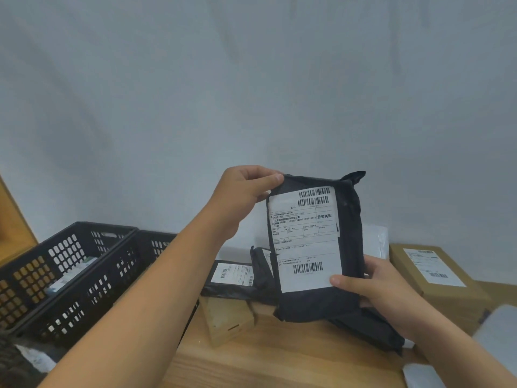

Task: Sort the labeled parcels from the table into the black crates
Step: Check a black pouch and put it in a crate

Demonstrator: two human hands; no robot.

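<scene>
Above the table (279,357) | black parcel (347,247) held upright | top corner pinched by left hand (243,191) | bottom edge gripped by right hand (383,287)

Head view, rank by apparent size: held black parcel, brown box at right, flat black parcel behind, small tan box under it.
1. held black parcel, though nearest the camera
2. brown box
3. flat black parcel and small tan box: too alike to rank; parcel partly hidden
</scene>
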